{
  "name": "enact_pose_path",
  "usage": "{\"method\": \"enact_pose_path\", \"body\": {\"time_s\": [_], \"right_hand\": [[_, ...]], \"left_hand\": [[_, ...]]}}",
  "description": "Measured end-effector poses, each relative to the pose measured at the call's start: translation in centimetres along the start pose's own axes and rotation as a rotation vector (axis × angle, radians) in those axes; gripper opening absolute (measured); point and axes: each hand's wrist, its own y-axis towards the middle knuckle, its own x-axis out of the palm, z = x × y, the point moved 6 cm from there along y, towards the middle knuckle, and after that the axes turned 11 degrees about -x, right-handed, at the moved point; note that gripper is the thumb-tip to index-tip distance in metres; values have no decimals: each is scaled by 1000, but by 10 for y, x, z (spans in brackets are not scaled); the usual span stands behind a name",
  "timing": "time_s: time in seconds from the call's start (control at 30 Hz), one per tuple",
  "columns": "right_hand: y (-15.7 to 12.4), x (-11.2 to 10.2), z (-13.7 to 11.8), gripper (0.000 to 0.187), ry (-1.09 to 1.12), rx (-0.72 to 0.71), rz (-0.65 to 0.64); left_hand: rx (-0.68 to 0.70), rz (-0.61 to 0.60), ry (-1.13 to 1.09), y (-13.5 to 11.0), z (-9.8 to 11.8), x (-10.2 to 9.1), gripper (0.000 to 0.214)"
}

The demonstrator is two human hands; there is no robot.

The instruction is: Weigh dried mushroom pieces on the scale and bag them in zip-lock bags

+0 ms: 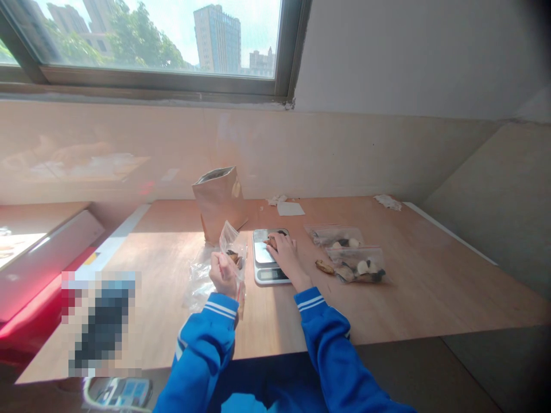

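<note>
My left hand (224, 274) grips a clear zip-top plastic bag (233, 251), which holds dark and brown food pieces and hangs open above the table. My right hand (284, 256) rests over the platform of a white digital kitchen scale (270, 274). Its fingertips are at a brown food piece (271, 242) on the platform, and I cannot tell whether they grip it. To the right of the scale lie two more clear bags (336, 235) (357, 265) of mixed pieces. One loose brown piece (324, 267) sits beside them.
A tall kraft paper bag (219, 203) stands behind my left hand, with crumpled clear plastic (198, 281) in front of it. Paper scraps (287, 209) lie at the back. A pixelated object (101, 324) sits at the wooden table's left edge (129, 275).
</note>
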Motion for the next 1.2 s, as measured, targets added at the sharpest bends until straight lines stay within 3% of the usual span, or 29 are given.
{"method": "enact_pose_path", "body": {"time_s": [0.2,0.37,0.43,0.5,0.6,0.67,0.9,1.0,1.1,1.2], "right_hand": [[1,-9,2,12,242,11,119],[1,-37,-18,20,627,162,327],[5,-49,-40,25,774,145,331],[12,-54,-67,25,881,56,199],[20,-54,-98,23,856,-74,5],[25,-52,-105,23,788,-116,-10],[35,-42,-96,25,673,-71,167],[38,-40,-98,31,693,-63,180],[38,-44,-98,31,721,-60,188],[33,-53,-83,24,606,-75,287]], "left_hand": [[26,8,8,1,-1,-1,38],[5,-11,70,3,-5,0,39],[-14,-38,86,2,-6,1,39],[-15,-49,89,0,-4,2,38],[-1,-51,106,-1,1,3,38],[5,-57,115,-1,3,3,39],[-12,-70,72,1,2,3,43],[-5,-69,96,2,1,2,43],[-4,-73,85,3,0,2,42],[-65,-57,-8,4,-3,2,40]]}}
